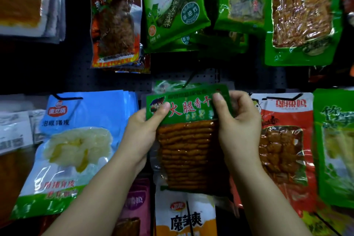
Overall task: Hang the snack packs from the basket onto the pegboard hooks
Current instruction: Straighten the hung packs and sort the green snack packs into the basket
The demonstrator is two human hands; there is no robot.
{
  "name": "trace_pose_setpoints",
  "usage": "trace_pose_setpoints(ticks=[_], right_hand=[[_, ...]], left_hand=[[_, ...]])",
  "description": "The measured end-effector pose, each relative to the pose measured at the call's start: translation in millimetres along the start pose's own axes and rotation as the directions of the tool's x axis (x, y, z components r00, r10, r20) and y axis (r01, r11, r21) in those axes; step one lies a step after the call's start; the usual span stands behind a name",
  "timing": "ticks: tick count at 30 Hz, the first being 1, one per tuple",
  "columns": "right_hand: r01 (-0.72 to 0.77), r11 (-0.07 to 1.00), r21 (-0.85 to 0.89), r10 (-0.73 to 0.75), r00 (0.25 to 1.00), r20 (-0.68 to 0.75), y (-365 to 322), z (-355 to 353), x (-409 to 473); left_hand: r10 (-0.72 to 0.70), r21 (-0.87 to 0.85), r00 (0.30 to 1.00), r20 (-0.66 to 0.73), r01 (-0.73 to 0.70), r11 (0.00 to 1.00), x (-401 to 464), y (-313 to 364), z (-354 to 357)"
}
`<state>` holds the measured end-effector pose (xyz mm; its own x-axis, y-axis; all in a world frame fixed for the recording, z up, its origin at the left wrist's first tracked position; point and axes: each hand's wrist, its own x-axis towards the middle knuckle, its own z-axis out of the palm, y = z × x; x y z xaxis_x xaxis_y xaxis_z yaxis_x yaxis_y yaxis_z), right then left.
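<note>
Many packs already hang on the pegboard (pixel 118 80). Left hand (pixel 142 130) and right hand (pixel 237 120) pinch a green dried-tofu pack (pixel 188 140) just below a hook (pixel 188 80); not yet hung. Basket not visible.

Glossy plastic snack pack (pixel 188 140); matt perforated pegboard (pixel 118 80).

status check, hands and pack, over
Left hand and right hand both pinch green snack pack by its header. Hook just above, not threaded. Nothing blocking.
</note>
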<state>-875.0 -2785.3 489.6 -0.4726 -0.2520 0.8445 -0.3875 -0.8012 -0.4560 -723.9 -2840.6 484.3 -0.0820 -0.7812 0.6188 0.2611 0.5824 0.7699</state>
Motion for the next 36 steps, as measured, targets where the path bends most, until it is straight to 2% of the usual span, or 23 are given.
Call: trace_pose_setpoints(ticks=[5, 9, 14, 19, 28, 32, 36], right_hand=[[-0.038, 0.99, 0.133, 0.036, 0.999, 0.019, -20, -4, 6], [0.015, 0.993, 0.12, -0.021, 0.999, 0.041, -34, -6, 17], [0.088, 0.996, -0.028, -0.088, 0.996, -0.001, -49, -3, 31], [0.023, 0.997, -0.079, -0.021, 1.0, 0.016, -45, -3, 39], [-0.018, 0.986, -0.165, 0.024, 0.999, 0.039, -34, 1, 34], [0.029, 0.993, -0.114, -0.028, 1.0, 0.008, -39, 1, 36], [0.071, 0.988, -0.135, -0.077, 0.996, -0.039, -44, 2, 43]], left_hand=[[0.267, 0.002, 0.964, 0.012, -0.267, 0.964, -9, 39, 9], [0.376, 0.023, 0.926, 0.023, -0.376, 0.926, -9, 61, 17], [0.36, 0.069, 0.933, -0.021, -0.358, 0.931, 0, 73, 19], [0.347, 0.12, 0.938, -0.019, -0.342, 0.932, 6, 75, 23], [0.185, 0.071, 0.982, -0.025, -0.183, 0.981, 11, 60, 20], [0.257, 0.039, 0.966, -0.027, -0.256, 0.966, 11, 67, 21], [0.292, 0.002, 0.956, -0.024, -0.292, 0.956, 14, 76, 26]])
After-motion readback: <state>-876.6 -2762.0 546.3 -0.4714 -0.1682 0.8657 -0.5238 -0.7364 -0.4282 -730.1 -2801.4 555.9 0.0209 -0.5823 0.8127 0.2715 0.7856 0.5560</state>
